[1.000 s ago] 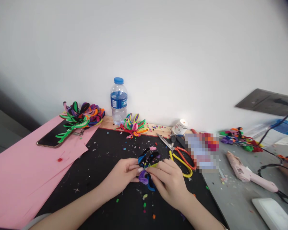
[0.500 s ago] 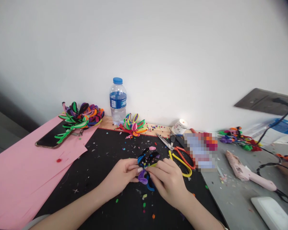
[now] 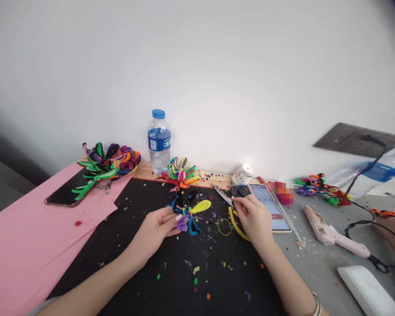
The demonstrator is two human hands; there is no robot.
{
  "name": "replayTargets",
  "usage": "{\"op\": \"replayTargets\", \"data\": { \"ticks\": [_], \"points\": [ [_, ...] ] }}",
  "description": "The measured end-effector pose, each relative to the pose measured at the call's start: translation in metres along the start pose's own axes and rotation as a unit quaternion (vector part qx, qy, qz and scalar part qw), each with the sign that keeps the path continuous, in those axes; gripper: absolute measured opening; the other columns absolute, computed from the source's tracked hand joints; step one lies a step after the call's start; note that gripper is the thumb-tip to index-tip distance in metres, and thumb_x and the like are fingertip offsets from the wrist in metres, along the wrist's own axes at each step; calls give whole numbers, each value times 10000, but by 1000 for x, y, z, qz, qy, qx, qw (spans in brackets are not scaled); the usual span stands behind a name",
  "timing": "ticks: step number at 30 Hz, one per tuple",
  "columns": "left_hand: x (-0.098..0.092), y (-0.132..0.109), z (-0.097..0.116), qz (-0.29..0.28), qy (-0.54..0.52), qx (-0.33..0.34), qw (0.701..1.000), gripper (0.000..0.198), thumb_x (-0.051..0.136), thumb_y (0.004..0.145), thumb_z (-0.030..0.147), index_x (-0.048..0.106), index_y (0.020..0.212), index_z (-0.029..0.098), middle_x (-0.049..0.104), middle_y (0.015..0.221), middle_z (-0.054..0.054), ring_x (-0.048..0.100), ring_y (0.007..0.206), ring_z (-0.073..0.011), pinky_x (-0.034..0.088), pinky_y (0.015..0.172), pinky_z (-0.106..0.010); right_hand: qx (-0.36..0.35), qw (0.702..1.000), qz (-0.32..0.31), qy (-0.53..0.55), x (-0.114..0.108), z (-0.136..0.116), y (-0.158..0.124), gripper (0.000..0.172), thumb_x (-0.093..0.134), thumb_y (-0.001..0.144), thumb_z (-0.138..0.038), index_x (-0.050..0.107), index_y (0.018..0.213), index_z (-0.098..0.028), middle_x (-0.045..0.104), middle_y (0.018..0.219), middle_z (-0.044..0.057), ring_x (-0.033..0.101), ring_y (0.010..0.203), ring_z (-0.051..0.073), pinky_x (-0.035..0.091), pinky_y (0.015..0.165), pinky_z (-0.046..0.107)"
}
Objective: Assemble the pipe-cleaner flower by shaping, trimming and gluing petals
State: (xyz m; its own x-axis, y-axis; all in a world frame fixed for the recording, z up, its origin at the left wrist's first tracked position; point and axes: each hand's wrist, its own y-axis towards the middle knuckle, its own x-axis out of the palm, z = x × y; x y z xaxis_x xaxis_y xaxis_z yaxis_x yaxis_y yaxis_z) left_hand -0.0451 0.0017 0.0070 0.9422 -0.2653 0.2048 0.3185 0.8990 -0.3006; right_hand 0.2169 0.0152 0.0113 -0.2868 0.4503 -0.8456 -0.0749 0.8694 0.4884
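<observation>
Left hand point(image 3: 158, 224), thumb and fingers pinched together, and right hand point(image 3: 258, 221), well apart from it, palm down with fingers bent; forearms point(image 3: 102, 278) converge from below the hands.

Digits on a phone, lettering on a bottle
The lit phone point(image 3: 274, 210) screen shows digits ending 24:28; its smaller print is too tiny to read. The upright bottle's blue label point(image 3: 159, 139) bears a white character like 冰, while the markings on the white spool point(image 3: 243, 175) are illegible.
</observation>
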Motion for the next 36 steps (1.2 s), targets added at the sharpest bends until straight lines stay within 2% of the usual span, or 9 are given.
{"op": "replayTargets", "data": {
  "ticks": [7,20,29,36],
  "points": [
    [1,0,2,14,0,-5,1000,395,591,715,407,602,1049,195,666,1006,-64,592,946,-200,446,851,-327,-58,994,-68,-58,12,2,6,168,501,787,-176,649,865,-196,569,744,31,546,716,155,384,620,250],
    [1,-1,1,-11,4,-10,1000,317,566,743,388,618,979,184,683,898,-39,612,857,-171,456,829,-312,-68,989,-85,-102,17,-3,8,148,513,800,-182,644,869,-186,572,757,34,552,727,161,386,627,259],
    [1,-1,1,-14,13,-12,1000,277,578,727,395,637,885,176,685,868,-34,613,842,-173,458,814,-307,-25,991,-97,-87,21,-7,8,143,500,792,-145,637,824,-175,590,769,28,583,720,153,405,618,244],
    [1,-1,-1,-21,10,-8,1000,326,561,751,384,607,995,172,674,929,-53,606,883,-182,456,833,-319,-32,992,-123,-11,13,-7,4,138,515,788,-170,617,875,-203,568,786,7,571,726,135,410,602,221]
  ]
}}
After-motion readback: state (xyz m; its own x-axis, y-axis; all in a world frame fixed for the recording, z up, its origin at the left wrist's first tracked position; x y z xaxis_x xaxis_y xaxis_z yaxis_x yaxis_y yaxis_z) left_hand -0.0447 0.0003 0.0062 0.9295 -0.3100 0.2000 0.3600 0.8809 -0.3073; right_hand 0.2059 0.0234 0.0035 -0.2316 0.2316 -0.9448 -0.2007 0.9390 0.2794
